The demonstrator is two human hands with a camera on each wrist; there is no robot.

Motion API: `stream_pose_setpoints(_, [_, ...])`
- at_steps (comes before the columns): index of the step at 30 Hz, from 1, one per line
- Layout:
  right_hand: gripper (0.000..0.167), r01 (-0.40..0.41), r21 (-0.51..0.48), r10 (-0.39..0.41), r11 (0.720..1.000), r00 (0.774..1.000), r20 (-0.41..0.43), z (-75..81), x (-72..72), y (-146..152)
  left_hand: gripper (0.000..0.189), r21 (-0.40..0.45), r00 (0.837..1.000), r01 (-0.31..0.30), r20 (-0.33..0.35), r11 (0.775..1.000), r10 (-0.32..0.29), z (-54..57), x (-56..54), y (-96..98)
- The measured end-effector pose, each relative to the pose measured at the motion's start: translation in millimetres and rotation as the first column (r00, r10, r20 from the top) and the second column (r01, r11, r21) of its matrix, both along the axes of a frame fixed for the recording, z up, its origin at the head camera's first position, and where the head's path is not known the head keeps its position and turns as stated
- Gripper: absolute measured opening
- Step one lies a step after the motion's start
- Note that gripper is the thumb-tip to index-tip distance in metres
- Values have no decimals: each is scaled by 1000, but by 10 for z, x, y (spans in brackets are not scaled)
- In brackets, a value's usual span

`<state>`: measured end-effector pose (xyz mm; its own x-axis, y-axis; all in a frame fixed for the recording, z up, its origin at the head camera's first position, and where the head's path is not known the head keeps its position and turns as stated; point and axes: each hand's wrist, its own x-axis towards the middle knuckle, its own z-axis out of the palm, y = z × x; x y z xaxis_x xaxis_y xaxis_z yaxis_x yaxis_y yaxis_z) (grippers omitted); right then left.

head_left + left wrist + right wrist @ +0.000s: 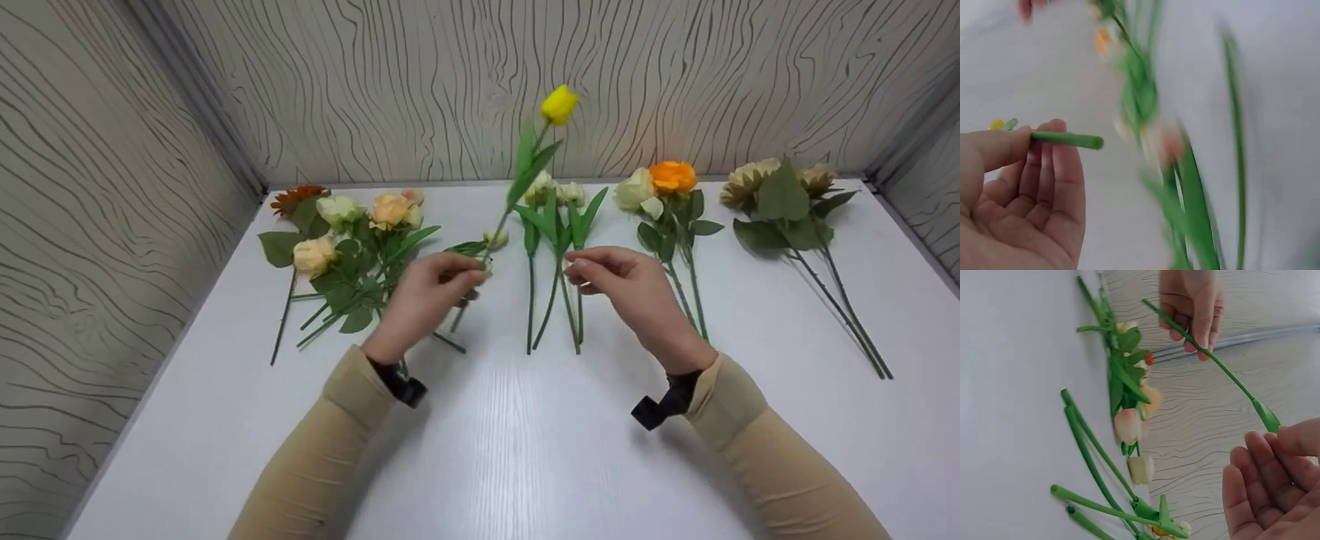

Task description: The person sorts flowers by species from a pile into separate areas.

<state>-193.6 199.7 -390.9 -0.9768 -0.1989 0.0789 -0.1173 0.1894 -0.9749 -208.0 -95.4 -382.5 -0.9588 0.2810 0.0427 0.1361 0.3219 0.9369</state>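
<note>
My left hand (435, 292) pinches the green stem of a yellow tulip (559, 105) between thumb and fingers. Its bloom points up and to the right, with long leaves below. In the left wrist view, the cut stem end (1095, 142) sticks out past the thumb. My right hand (634, 296) hovers to the right, over the lying tulips (555, 232), its fingers loosely bent. In the right wrist view, the held tulip's leaf (1266, 416) passes behind my right fingers (1261, 461); the head view shows a gap between hand and tulip.
Peach, cream and rust flowers (352, 255) lie in a loose pile at left on the white table (480, 450). Orange and pale green blooms (660, 184) lie right of the tulips. Two beige, large-leaved flowers (784, 195) lie far right. A patterned wall (450, 82) rises behind.
</note>
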Motion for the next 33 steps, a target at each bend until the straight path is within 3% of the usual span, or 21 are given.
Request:
stream_pose_setpoints(2, [40,28,-80,-27,996,999,19,17,-6,69,21,106,997,64,42,992,-69,-37,44,288])
stream_pose_setpoints(5, [43,52,-148,-46,988,998,42,42,-24,111,21,191,990,92,85,977,-110,-97,113,594])
stream_pose_setpoints(10, [44,97,-198,-85,975,994,69,61,-24,135,18,212,984,125,98,969,-149,-203,197,865])
stream_pose_setpoints(16, [38,126,-255,-104,959,990,97,48,-24,162,17,220,965,192,134,956,-225,-298,211,974])
stream_pose_setpoints(24, [41,205,-340,-170,918,977,131,74,-41,228,21,195,923,286,207,938,-324,-355,254,1031])
stream_pose_setpoints(33, [42,181,-357,-134,917,979,151,48,-48,182,14,181,938,261,183,948,-293,-376,279,1048])
